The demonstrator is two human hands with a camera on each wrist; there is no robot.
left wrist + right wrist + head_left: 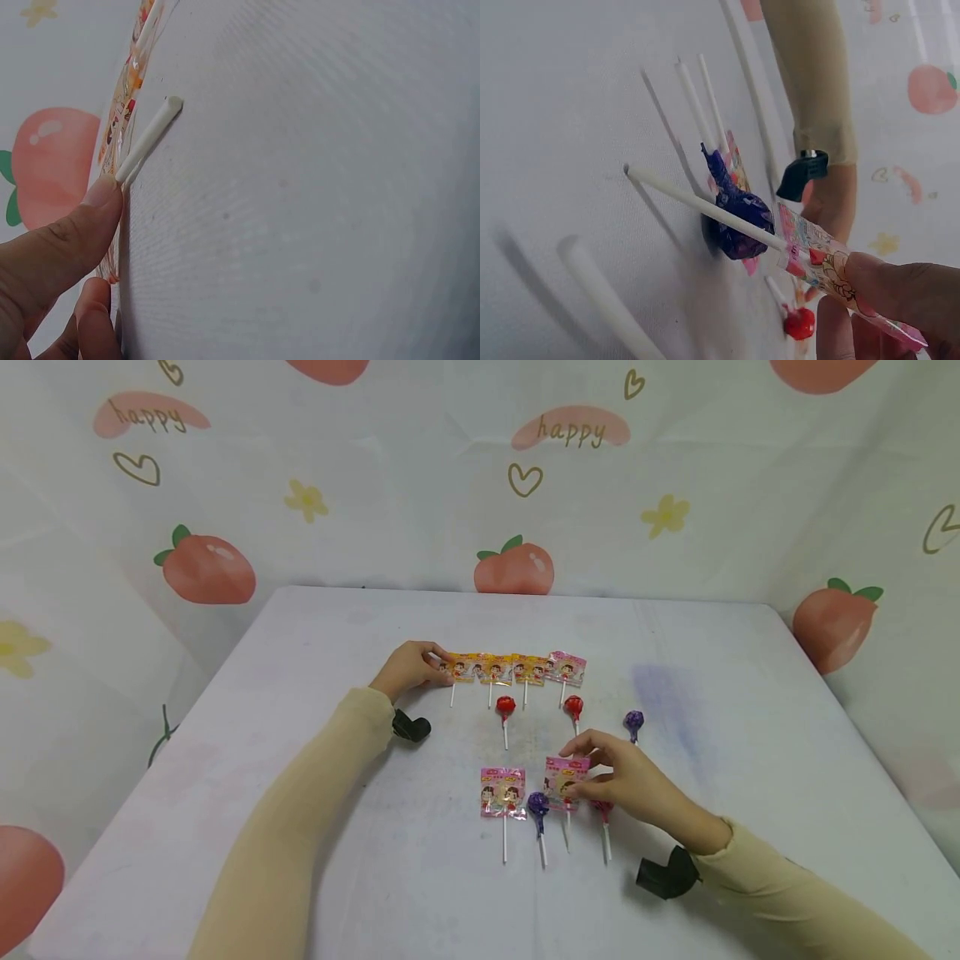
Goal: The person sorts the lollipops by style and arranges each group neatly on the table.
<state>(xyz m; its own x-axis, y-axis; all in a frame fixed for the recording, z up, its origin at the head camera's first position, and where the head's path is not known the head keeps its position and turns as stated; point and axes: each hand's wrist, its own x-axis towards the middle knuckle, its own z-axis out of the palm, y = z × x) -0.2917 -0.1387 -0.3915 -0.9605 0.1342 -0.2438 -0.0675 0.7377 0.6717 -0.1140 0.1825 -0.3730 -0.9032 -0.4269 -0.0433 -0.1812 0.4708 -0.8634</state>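
The left hand [411,670] pinches a flat orange pop [461,667] in slick, clear wrap, at the left end of a row on the smooth white table [420,877]. The right hand [618,772] pinches a flat, square pink pop [557,774] closer in, its straight white stick poking out. Just left of that is a purple pop [537,804], round like a ball, in shiny, crinkly wrap twisted at the neck. A red pop [506,703], round and glossy, lies between the row and the purple one.

A person's left arm [281,835] stretches well forward, left grip [409,668] pinching; the right arm [787,889] angles inward, right grip [636,778] also pinching.
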